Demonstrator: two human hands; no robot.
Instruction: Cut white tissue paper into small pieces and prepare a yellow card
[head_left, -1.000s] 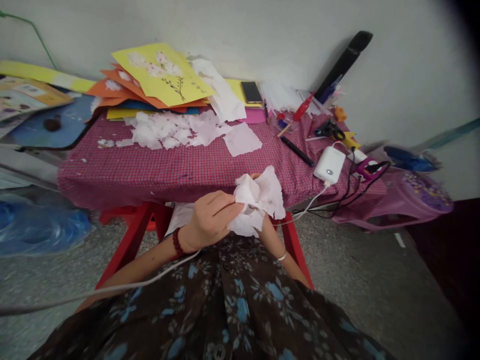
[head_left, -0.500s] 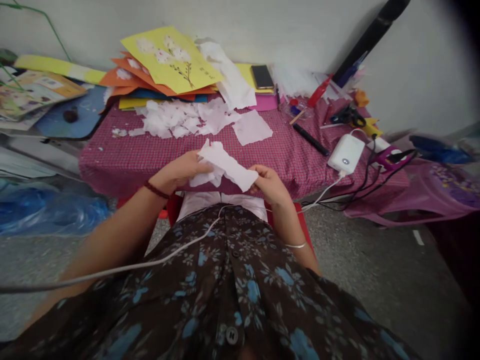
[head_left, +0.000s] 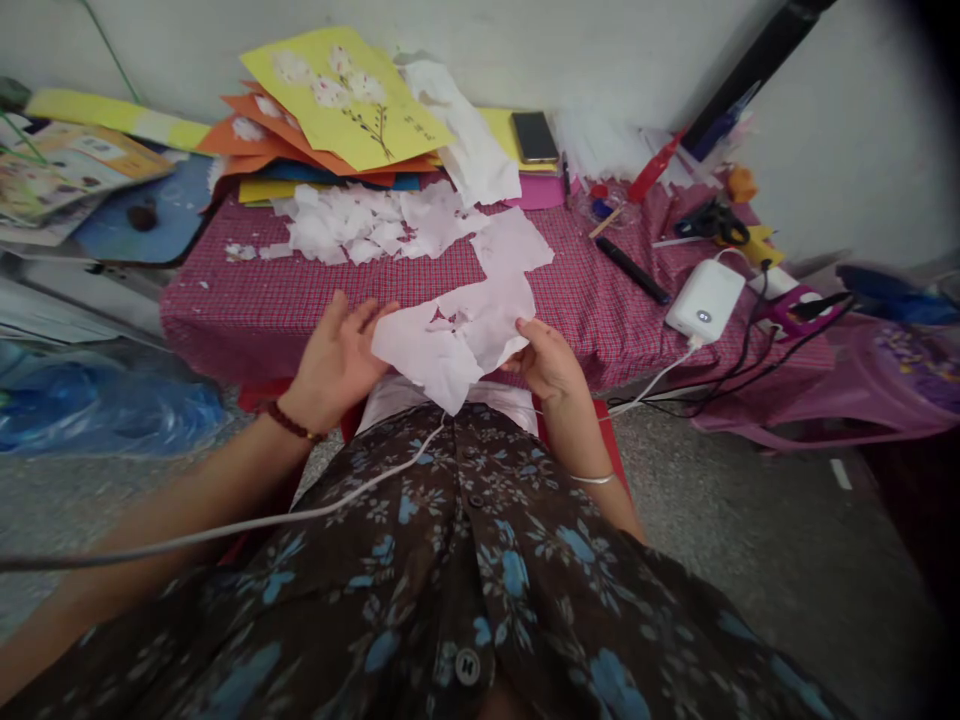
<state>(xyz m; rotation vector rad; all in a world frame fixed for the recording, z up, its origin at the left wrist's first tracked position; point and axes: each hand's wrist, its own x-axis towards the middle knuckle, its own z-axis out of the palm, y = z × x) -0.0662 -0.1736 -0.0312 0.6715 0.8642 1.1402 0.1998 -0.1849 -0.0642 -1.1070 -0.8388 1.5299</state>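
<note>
A thin pale pink tissue sheet (head_left: 457,335), torn and with small holes, is spread out between my hands over the near edge of the low table (head_left: 247,305). My left hand (head_left: 334,360) has its fingers stretched apart, touching the sheet's left edge. My right hand (head_left: 547,360) pinches the sheet's right edge. Farther back on the red checked cloth lies a heap of torn tissue pieces (head_left: 352,222) and one flat tissue square (head_left: 517,240).
Coloured paper sheets (head_left: 352,95) and a phone (head_left: 534,136) lie at the back. On the right are a black marker (head_left: 634,272), scissors (head_left: 712,222), a white power bank (head_left: 705,300) with cables, and a pink bag (head_left: 862,385). A blue plastic bag (head_left: 97,410) lies on the floor at left.
The crumpled tissue has been unfolded into a wide flat sheet. My hands have moved apart and my left hand's fingers have spread out.
</note>
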